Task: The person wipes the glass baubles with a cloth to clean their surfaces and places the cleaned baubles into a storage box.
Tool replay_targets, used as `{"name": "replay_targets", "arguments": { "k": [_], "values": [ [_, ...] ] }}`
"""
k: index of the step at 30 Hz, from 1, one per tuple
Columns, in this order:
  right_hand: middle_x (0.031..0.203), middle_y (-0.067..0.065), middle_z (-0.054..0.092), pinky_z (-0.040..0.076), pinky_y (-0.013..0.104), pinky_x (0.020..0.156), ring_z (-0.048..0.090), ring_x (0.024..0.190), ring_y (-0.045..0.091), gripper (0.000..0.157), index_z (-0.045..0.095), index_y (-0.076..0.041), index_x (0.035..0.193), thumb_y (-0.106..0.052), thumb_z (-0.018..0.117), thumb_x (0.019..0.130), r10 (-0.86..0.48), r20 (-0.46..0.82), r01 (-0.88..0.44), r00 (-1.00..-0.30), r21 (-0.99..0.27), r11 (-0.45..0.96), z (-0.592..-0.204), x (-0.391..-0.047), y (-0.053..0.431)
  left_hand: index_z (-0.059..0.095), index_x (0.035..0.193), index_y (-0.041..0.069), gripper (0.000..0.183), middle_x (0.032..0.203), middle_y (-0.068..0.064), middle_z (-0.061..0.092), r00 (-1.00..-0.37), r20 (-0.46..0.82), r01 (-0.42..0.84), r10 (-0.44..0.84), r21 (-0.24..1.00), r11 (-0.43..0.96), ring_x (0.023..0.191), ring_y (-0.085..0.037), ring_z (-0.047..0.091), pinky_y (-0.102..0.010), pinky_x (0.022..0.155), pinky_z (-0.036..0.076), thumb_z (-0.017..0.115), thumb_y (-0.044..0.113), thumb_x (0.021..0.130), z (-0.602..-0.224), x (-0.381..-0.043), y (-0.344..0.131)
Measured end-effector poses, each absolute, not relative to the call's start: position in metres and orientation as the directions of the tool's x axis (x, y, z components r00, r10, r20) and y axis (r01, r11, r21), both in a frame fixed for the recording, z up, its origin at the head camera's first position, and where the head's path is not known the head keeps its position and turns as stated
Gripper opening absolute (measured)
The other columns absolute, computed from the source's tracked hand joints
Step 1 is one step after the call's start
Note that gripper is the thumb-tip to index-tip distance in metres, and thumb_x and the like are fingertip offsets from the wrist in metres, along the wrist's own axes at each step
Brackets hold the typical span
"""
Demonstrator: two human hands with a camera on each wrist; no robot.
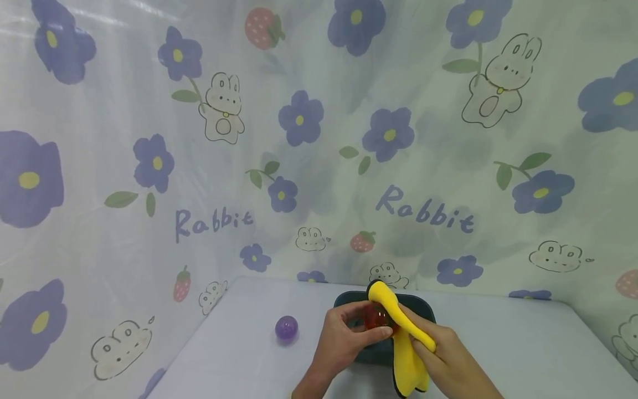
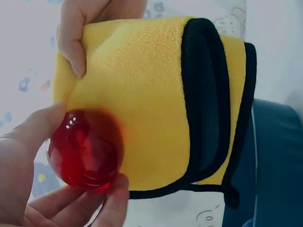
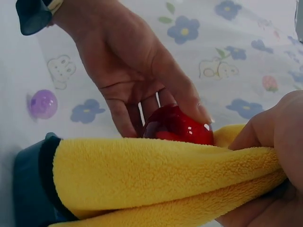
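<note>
My left hand (image 1: 339,339) grips a clear red ball (image 2: 85,150) between thumb and fingers, over the dark teal bin in the head view. A folded yellow cloth (image 2: 137,99) with black edging hangs from my right hand (image 1: 445,350), pinched between its thumb and fingers. The cloth lies right against the ball's side in the left wrist view. From the right wrist view, the cloth's fuzzy folds cover the lower part of the red ball (image 3: 177,126).
Beneath the hands stands the dark teal bin (image 1: 427,310) on a white table (image 1: 239,360). A purple ball (image 1: 286,329) rests on the table to the left of the bin. Behind the table hangs a curtain (image 1: 329,183) printed with flowers and rabbits.
</note>
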State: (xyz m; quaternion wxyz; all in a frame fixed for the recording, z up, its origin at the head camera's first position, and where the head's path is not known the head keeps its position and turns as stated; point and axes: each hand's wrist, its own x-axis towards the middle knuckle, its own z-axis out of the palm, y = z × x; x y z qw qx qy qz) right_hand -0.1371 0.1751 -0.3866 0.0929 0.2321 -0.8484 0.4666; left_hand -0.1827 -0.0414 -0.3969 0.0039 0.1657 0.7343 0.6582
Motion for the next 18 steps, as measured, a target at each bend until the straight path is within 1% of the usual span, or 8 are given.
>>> {"name": "replay_targets", "arguments": {
  "k": [4,6,9,11,13,16,18],
  "values": [
    [0.14,0.019,0.066,0.064,0.035,0.088,0.065,0.09,0.003,0.057,0.044,-0.005,0.156,-0.001,0.058,0.101,-0.274,0.351,-0.444,-0.895,-0.754,0.484,-0.385,-0.136,0.17,0.075,0.125,0.019,0.044,0.119,-0.004,0.077,-0.937,0.211,0.244,0.278,0.966,0.089,0.105,-0.017,0.073,-0.032,0.092,0.063,0.084,0.038,0.086,-0.397,-0.184,-0.043],
    [0.141,0.019,0.065,0.064,0.038,0.089,0.066,0.091,0.004,0.059,0.044,-0.006,0.156,0.0,0.059,0.1,-0.266,0.359,-0.447,-0.895,-0.743,0.499,-0.385,-0.136,0.169,0.076,0.123,0.02,0.04,0.115,-0.004,0.079,-0.931,0.218,0.255,0.294,0.962,0.095,0.1,-0.015,0.074,-0.03,0.091,0.063,0.084,0.037,0.087,-0.398,-0.185,-0.043],
    [0.144,0.017,0.063,0.064,0.038,0.089,0.067,0.095,0.003,0.062,0.045,-0.01,0.157,0.004,0.061,0.098,-0.273,0.409,-0.491,-0.871,-0.708,0.507,-0.387,-0.135,0.167,0.079,0.116,0.021,0.032,0.105,-0.004,0.08,-0.914,0.235,0.277,0.332,0.957,0.085,0.09,-0.011,0.072,-0.026,0.087,0.063,0.083,0.035,0.088,-0.398,-0.187,-0.043],
    [0.148,0.015,0.061,0.064,0.032,0.089,0.068,0.103,0.002,0.065,0.047,-0.013,0.156,0.007,0.061,0.096,-0.28,0.471,-0.546,-0.836,-0.671,0.501,-0.389,-0.135,0.166,0.08,0.11,0.021,0.027,0.097,-0.002,0.079,-0.901,0.247,0.294,0.356,0.952,0.084,0.084,-0.009,0.069,-0.024,0.084,0.063,0.084,0.035,0.087,-0.398,-0.187,-0.043],
    [0.15,0.012,0.06,0.061,0.023,0.092,0.066,0.115,-0.001,0.068,0.05,-0.015,0.154,0.011,0.063,0.093,-0.292,0.541,-0.608,-0.789,-0.615,0.503,-0.392,-0.136,0.165,0.08,0.106,0.021,0.025,0.091,0.0,0.077,-0.891,0.255,0.307,0.377,0.948,0.084,0.08,-0.007,0.068,-0.024,0.081,0.063,0.085,0.034,0.086,-0.399,-0.187,-0.044],
    [0.151,0.01,0.059,0.05,0.008,0.099,0.054,0.132,-0.006,0.07,0.054,-0.016,0.151,0.014,0.065,0.089,-0.314,0.618,-0.678,-0.721,-0.533,0.507,-0.396,-0.137,0.163,0.08,0.103,0.022,0.023,0.087,0.004,0.076,-0.877,0.266,0.33,0.4,0.939,0.099,0.077,-0.004,0.067,-0.023,0.077,0.063,0.087,0.033,0.084,-0.401,-0.187,-0.044],
    [0.151,0.009,0.059,0.042,0.004,0.103,0.046,0.138,-0.01,0.071,0.056,-0.015,0.149,0.015,0.067,0.087,-0.33,0.636,-0.698,-0.698,-0.501,0.512,-0.399,-0.138,0.162,0.08,0.102,0.022,0.023,0.087,0.005,0.076,-0.868,0.277,0.35,0.411,0.93,0.114,0.077,-0.004,0.067,-0.023,0.074,0.062,0.088,0.032,0.083,-0.403,-0.186,-0.044]
  ]
}}
